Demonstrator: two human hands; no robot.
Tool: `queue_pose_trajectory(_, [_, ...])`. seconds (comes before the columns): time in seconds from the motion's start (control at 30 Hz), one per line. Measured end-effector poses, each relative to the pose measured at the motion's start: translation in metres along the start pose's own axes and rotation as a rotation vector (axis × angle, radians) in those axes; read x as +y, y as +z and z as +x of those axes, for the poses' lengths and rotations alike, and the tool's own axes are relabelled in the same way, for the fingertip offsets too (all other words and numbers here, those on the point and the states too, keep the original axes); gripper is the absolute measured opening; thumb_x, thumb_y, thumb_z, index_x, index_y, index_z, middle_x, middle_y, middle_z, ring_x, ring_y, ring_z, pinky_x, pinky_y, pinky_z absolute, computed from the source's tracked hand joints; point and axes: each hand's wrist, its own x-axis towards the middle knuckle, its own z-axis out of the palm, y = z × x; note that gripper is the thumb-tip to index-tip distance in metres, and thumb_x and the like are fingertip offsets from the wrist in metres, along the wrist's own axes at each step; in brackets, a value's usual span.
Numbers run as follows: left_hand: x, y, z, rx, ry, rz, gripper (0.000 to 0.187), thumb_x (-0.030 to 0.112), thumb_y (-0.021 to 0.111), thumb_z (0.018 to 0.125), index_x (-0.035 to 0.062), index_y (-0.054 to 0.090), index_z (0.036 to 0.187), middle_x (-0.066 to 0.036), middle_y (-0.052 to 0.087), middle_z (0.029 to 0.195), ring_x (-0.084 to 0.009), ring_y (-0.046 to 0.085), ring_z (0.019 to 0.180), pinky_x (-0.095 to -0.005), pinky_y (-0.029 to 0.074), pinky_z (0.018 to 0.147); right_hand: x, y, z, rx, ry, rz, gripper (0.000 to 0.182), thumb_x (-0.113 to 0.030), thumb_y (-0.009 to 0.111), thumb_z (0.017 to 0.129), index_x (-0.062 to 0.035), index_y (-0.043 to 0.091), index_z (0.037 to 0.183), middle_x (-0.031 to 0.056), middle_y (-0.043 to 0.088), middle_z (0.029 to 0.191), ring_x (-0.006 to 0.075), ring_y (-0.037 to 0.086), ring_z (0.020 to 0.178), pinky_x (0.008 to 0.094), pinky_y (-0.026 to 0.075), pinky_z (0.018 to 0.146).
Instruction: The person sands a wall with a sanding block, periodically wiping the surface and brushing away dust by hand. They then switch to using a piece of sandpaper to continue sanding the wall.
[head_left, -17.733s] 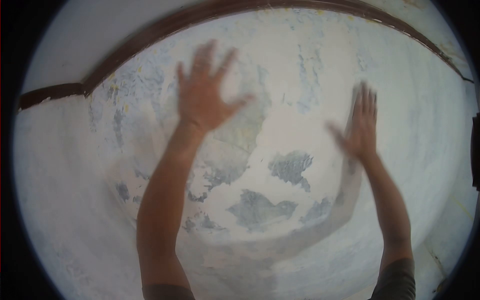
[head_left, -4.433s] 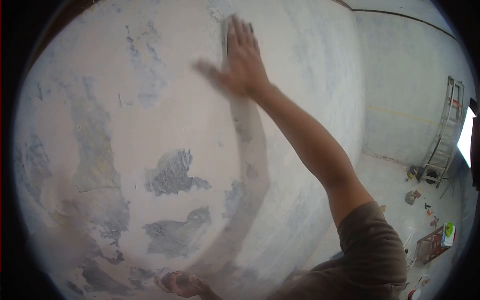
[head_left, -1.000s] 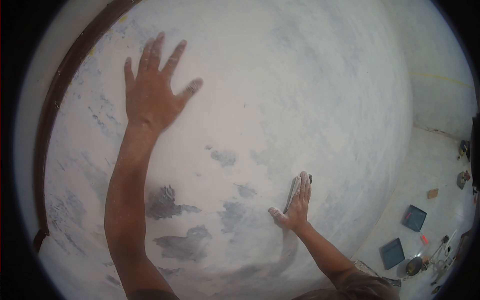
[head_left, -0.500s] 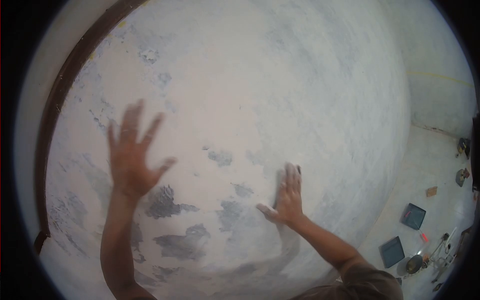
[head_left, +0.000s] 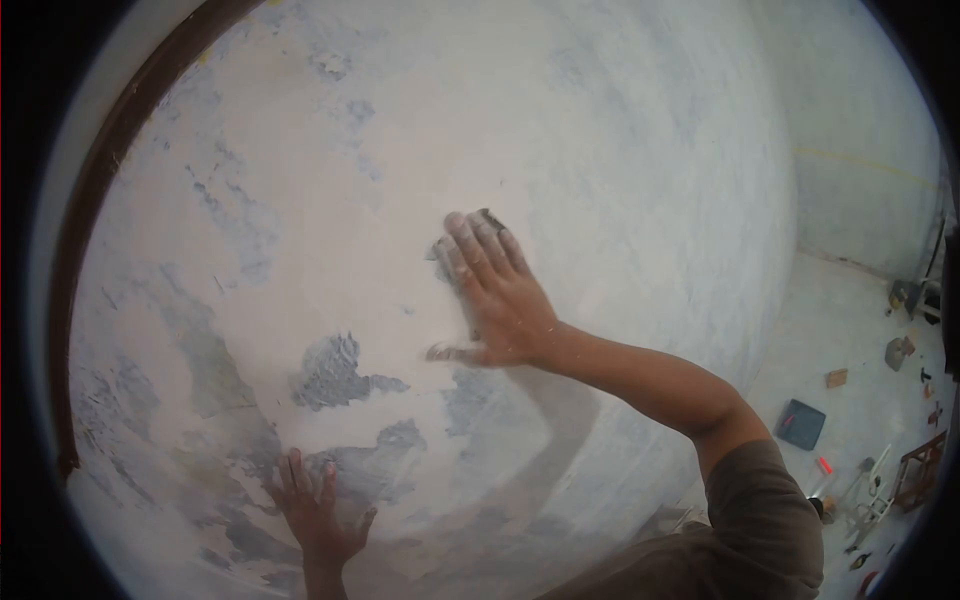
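Observation:
My right hand point(head_left: 500, 305) lies flat on the whitish, patchy wall point(head_left: 400, 130), with white dust on its fingers. Dark edges of what looks like a piece of sandpaper point(head_left: 491, 217) show at the fingertips; the palm covers the rest, pressed against the wall. Lower down on the left, my left hand point(head_left: 322, 515) is open and holds nothing. Its fingers are spread over the wall by a grey bare patch point(head_left: 365, 470). Another rough grey patch point(head_left: 335, 372) lies between the two hands.
A brown frame point(head_left: 90, 220) curves along the wall's left edge. On the pale floor at right lie a dark tray point(head_left: 801, 425), a small brown block point(head_left: 836, 378), a red-orange item point(head_left: 825, 465) and several scattered tools. A second wall point(head_left: 860, 120) stands beyond.
My right hand has slid up and left across the wall with the dark piece under it. My left hand has dropped from the upper left to the lower left. The view has shifted slightly.

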Motion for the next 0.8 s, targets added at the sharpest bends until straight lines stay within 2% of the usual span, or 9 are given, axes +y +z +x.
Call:
queue_pose_trajectory(0.1, [0.01, 0.029, -0.026, 0.052, -0.029, 0.062, 0.073, 0.057, 0.054, 0.089, 0.0192, 0.036, 0.149, -0.023, 0.026, 0.158, -0.0472, 0.021, 0.146, -0.0691, 0.006, 0.114, 0.01, -0.004, 0.064, 0.091, -0.133, -0.051, 0.113, -0.082, 0.034, 0.086, 0.0055, 0.01, 0.153, 0.0277, 0.006, 0.16, 0.0419, 0.003, 0.15, 0.0527, 0.001, 0.122])
queue_pose_trajectory(0.23, [0.024, 0.053, -0.037, 0.111, -0.057, 0.06, 0.068, 0.05, 0.057, 0.088, 0.0195, 0.04, 0.147, -0.022, 0.028, 0.157, -0.0475, 0.022, 0.145, -0.0697, 0.005, 0.114, 0.049, -0.023, 0.165, 0.233, 0.13, -0.12, 0.115, -0.083, 0.034, 0.085, 0.0075, 0.01, 0.152, 0.0283, 0.005, 0.16, 0.0418, 0.003, 0.15, 0.0514, -0.001, 0.122])
queue_pose_trajectory(0.3, [0.029, 0.044, -0.038, 0.05, -0.113, 0.005, 0.068, 0.049, 0.058, 0.088, 0.0197, 0.04, 0.147, -0.022, 0.03, 0.156, -0.0472, 0.022, 0.145, -0.0693, 0.006, 0.114, 0.034, -0.021, 0.149, 0.274, 0.221, -0.068, 0.116, -0.084, 0.033, 0.085, 0.0072, 0.009, 0.152, 0.0283, 0.005, 0.16, 0.0419, 0.002, 0.15, 0.0502, -0.002, 0.122])
queue_pose_trajectory(0.4, [0.034, 0.042, -0.049, 0.041, -0.169, -0.116, 0.068, 0.048, 0.059, 0.088, 0.0203, 0.04, 0.147, -0.021, 0.032, 0.156, -0.0467, 0.024, 0.145, -0.0685, 0.008, 0.115, -0.01, -0.01, 0.087, 0.077, 0.001, -0.301, 0.116, -0.083, 0.035, 0.085, 0.0057, 0.004, 0.153, 0.0251, 0.002, 0.162, 0.0388, 0.0, 0.151, 0.0468, 0.002, 0.123])
queue_pose_trajectory(0.47, [0.033, 0.049, -0.053, 0.097, -0.166, -0.162, 0.068, 0.048, 0.059, 0.088, 0.0206, 0.04, 0.147, -0.021, 0.032, 0.156, -0.0466, 0.025, 0.144, -0.0681, 0.009, 0.114, -0.018, -0.008, 0.092, 0.047, -0.074, -0.216, 0.118, -0.086, 0.034, 0.083, 0.0088, 0.015, 0.151, 0.0291, 0.007, 0.16, 0.044, 0.002, 0.149, 0.0483, 0.001, 0.122])
queue_pose_trajectory(0.57, [0.034, 0.056, -0.065, 0.214, -0.15, -0.234, 0.072, 0.05, 0.06, 0.087, 0.0191, 0.038, 0.148, -0.021, 0.032, 0.155, -0.0469, 0.028, 0.143, -0.0666, 0.013, 0.115, 0.013, -0.019, 0.177, 0.167, 0.071, -0.138, 0.122, -0.089, 0.03, 0.08, 0.008, 0.011, 0.152, 0.0296, 0.006, 0.16, 0.0437, 0.0, 0.149, 0.0512, 0.002, 0.122])
queue_pose_trajectory(0.67, [0.048, 0.06, -0.085, 0.409, -0.24, -0.468, 0.073, 0.051, 0.058, 0.089, 0.0157, 0.036, 0.149, -0.021, 0.036, 0.152, -0.0456, 0.033, 0.141, -0.0646, 0.017, 0.115, 0.013, -0.022, 0.171, 0.162, 0.111, -0.114, 0.123, -0.09, 0.029, 0.08, 0.0056, 0.003, 0.153, 0.0286, 0.001, 0.16, 0.0424, -0.001, 0.149, 0.0507, 0.002, 0.122])
queue_pose_trajectory(0.7, [0.057, 0.068, -0.091, 0.567, -0.305, -0.605, 0.074, 0.054, 0.055, 0.09, 0.0133, 0.036, 0.148, -0.022, 0.04, 0.148, -0.0443, 0.037, 0.138, -0.0624, 0.024, 0.112, 0.001, -0.02, 0.147, 0.154, 0.107, -0.115, 0.123, -0.09, 0.029, 0.08, 0.0056, 0.003, 0.153, 0.0286, 0.001, 0.16, 0.0424, -0.001, 0.149, 0.0507, 0.002, 0.122])
queue_pose_trajectory(0.8, [0.08, 0.091, -0.105, 0.85, -0.465, -0.815, 0.074, 0.058, 0.048, 0.092, 0.0091, 0.036, 0.147, -0.023, 0.045, 0.141, -0.0409, 0.046, 0.126, -0.058, 0.034, 0.104, -0.031, -0.013, 0.091, -0.004, -0.146, -0.262, 0.118, -0.084, 0.038, 0.083, 0.0084, 0.012, 0.152, 0.0289, 0.007, 0.16, 0.0426, 0.003, 0.15, 0.0472, 0.005, 0.123])
